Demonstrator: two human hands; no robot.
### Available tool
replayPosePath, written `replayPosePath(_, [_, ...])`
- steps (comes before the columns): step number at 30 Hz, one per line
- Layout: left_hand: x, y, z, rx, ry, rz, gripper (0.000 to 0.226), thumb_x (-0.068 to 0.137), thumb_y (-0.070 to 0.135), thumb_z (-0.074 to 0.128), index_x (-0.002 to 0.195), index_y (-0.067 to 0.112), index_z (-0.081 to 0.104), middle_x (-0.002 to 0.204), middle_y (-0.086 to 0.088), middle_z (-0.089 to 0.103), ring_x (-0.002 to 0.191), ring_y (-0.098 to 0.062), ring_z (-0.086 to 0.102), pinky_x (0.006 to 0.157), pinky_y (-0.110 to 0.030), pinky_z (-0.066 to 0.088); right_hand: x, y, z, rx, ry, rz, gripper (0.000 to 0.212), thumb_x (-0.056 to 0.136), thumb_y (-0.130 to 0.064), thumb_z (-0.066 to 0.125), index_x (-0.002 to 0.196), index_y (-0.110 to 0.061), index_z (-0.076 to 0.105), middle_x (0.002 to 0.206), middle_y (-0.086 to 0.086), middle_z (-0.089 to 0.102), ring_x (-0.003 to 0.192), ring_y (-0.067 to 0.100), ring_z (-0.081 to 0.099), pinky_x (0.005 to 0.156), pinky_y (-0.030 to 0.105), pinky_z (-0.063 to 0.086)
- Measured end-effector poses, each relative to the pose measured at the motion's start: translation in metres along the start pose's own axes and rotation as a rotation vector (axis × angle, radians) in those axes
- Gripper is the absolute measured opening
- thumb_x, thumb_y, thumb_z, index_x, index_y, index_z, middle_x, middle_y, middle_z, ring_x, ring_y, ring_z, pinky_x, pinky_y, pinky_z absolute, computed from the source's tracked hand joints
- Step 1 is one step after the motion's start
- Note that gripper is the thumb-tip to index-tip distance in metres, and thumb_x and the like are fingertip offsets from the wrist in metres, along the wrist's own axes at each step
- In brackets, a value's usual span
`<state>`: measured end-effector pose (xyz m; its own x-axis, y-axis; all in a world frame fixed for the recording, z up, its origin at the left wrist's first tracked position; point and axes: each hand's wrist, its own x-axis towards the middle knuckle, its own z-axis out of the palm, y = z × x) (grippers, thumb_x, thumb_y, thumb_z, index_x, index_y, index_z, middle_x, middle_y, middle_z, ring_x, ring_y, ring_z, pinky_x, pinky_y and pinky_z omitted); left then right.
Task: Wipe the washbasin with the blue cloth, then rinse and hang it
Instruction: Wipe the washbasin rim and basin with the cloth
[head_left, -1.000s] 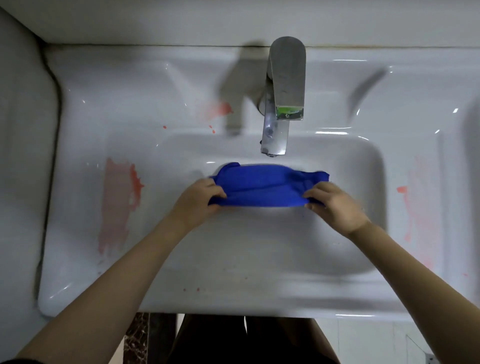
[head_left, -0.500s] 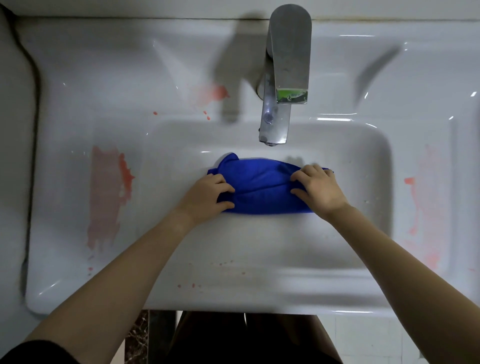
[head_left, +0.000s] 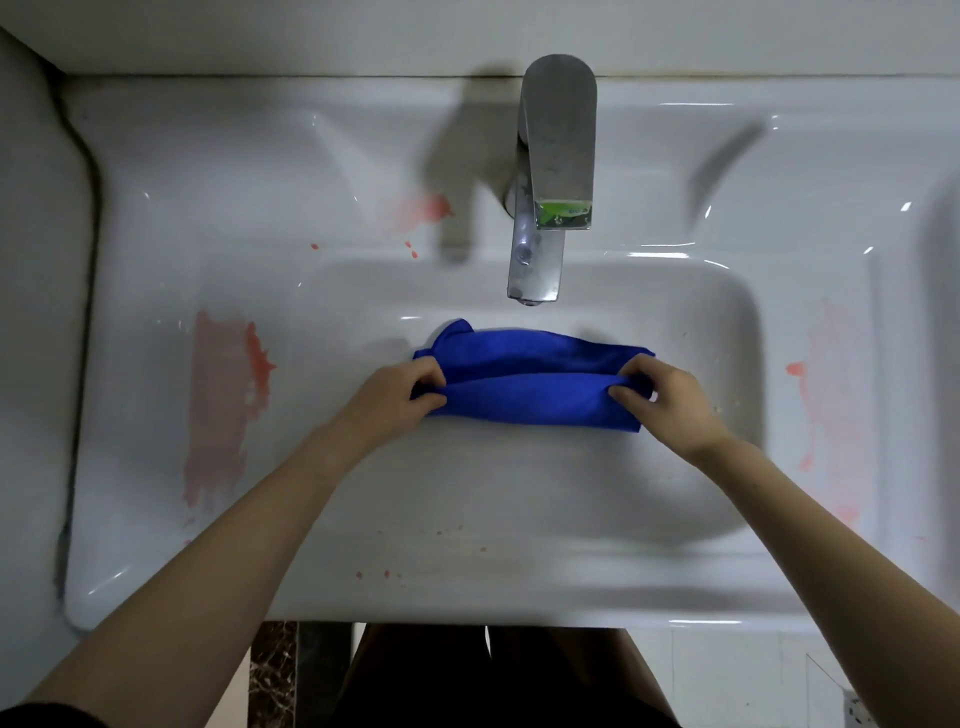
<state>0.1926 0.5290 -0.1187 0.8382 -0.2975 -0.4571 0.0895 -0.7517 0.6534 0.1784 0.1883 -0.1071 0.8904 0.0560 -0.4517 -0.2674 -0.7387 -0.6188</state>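
Folded blue microfibre cloth (head_left: 530, 384), pinched at each end by left hand (head_left: 395, 397) and right hand (head_left: 670, 400), lay in white ceramic washbasin (head_left: 519, 483) (drain hidden); bowl clear toward near rim.

Both bare forearms reach forward and inward from the lower corners. The left hand (head_left: 396, 397) and right hand (head_left: 670, 400) sit level, well apart, knuckles up, fingers curled and pinched closed at their facing sides.

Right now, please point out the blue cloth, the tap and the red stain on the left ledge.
blue cloth (head_left: 530, 395): head view, middle of the front fold.
tap (head_left: 558, 140): head view, top of the lever.
red stain (head_left: 221, 395): head view, centre of the smear.
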Motion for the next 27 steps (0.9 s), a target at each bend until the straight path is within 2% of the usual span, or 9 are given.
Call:
replayPosePath(2, [0.012, 0.01, -0.008, -0.098, 0.131, -0.016, 0.01, 0.083, 0.009, 0.069, 0.086, 0.017, 0.063, 0.08, 0.009, 0.063, 0.074, -0.006, 0.057, 0.071, -0.017, 0.042, 0.002, 0.0, -0.004, 0.095, 0.072, 0.087, 0.007, 0.091, -0.019, 0.065, 0.087, -0.018, 0.059, 0.077, -0.007, 0.06, 0.069, 0.008, 0.053, 0.061, 0.018, 0.039])
replayPosePath(4, [0.029, 0.016, -0.011, -0.086, 0.254, -0.008, 0.011, 0.083, 0.01, 0.069, 0.093, 0.011, 0.066, 0.088, 0.004, 0.067, 0.082, -0.011, 0.059, 0.076, -0.019, 0.045, 0.011, 0.0, -0.004, 0.098, 0.148, 0.116, 0.006, 0.093, -0.02, 0.063, 0.092, -0.015, 0.059, 0.081, -0.002, 0.061, 0.072, 0.017, 0.054, 0.063, 0.024, 0.04])
replayPosePath(7, [0.049, 0.015, -0.001, 0.172, 0.321, -0.022, 0.028, 0.079, 0.015, 0.072, 0.105, 0.007, 0.064, 0.106, -0.01, 0.061, 0.101, -0.025, 0.055, 0.088, -0.036, 0.047, 0.027, 0.0, 0.006, -0.174, 0.245, 0.064, 0.024, 0.093, -0.012, 0.059, 0.116, -0.005, 0.059, 0.111, 0.013, 0.062, 0.102, 0.032, 0.055, 0.085, 0.034, 0.044])
replayPosePath(9, [0.046, 0.015, 0.008, 0.231, 0.4, -0.12, 0.037, 0.078, 0.016, 0.072, 0.11, 0.003, 0.058, 0.114, -0.016, 0.054, 0.104, -0.032, 0.052, 0.088, -0.042, 0.047, 0.03, -0.003, 0.015, -0.334, 0.279, -0.036, 0.04, 0.09, -0.01, 0.06, 0.129, -0.002, 0.053, 0.131, 0.018, 0.055, 0.119, 0.037, 0.049, 0.098, 0.041, 0.042])
replayPosePath(12, [0.03, 0.022, 0.021, 0.184, 0.516, -0.333, 0.046, 0.081, 0.023, 0.072, 0.112, -0.001, 0.049, 0.118, -0.02, 0.049, 0.102, -0.035, 0.051, 0.085, -0.04, 0.046, 0.029, 0.0, 0.03, -0.522, 0.155, -0.191, 0.05, 0.087, -0.016, 0.065, 0.135, -0.004, 0.052, 0.141, 0.018, 0.051, 0.128, 0.039, 0.047, 0.106, 0.048, 0.039])
replayPosePath(15, [0.027, 0.027, 0.028, -0.042, 0.467, -0.528, 0.05, 0.084, 0.03, 0.071, 0.111, -0.003, 0.046, 0.112, -0.019, 0.054, 0.097, -0.034, 0.056, 0.075, -0.035, 0.044, 0.025, 0.011, 0.043, -0.649, 0.015, -0.197, 0.054, 0.098, -0.036, 0.04, 0.147, -0.012, 0.041, 0.151, 0.01, 0.042, 0.141, 0.035, 0.034, 0.117, 0.048, 0.026])
replayPosePath(19, [0.037, 0.024, 0.035, -0.234, 0.418, -0.598, 0.048, 0.081, 0.03, 0.073, 0.111, -0.001, 0.052, 0.105, -0.012, 0.06, 0.09, -0.027, 0.059, 0.073, -0.034, 0.046, 0.024, 0.026, 0.051, -0.732, -0.028, -0.176, 0.06, 0.1, -0.044, 0.019, 0.155, -0.019, 0.023, 0.16, 0.004, 0.027, 0.149, 0.027, 0.019, 0.122, 0.044, 0.012])
replayPosePath(23, [0.035, 0.036, 0.029, -0.503, 0.363, -0.53, 0.018, 0.08, 0.015, 0.07, 0.095, 0.007, 0.064, 0.079, 0.001, 0.061, 0.076, -0.017, 0.057, 0.056, -0.019, 0.043, 0.025, 0.024, 0.045, -0.623, -0.029, -0.21, 0.059, 0.1, -0.043, 0.021, 0.154, -0.019, 0.026, 0.16, 0.003, 0.029, 0.149, 0.026, 0.021, 0.122, 0.04, 0.011])
replayPosePath(27, [0.032, 0.072, 0.034, -0.58, 0.333, -0.333, 0.012, 0.077, 0.012, 0.07, 0.081, 0.005, 0.062, 0.068, 0.003, 0.058, 0.062, -0.009, 0.051, 0.056, -0.018, 0.042, 0.014, 0.012, 0.027, -0.176, 0.16, -0.143, 0.049, 0.101, -0.014, 0.045, 0.149, -0.013, 0.039, 0.155, 0.005, 0.036, 0.143, 0.021, 0.031, 0.112, 0.02, 0.022])
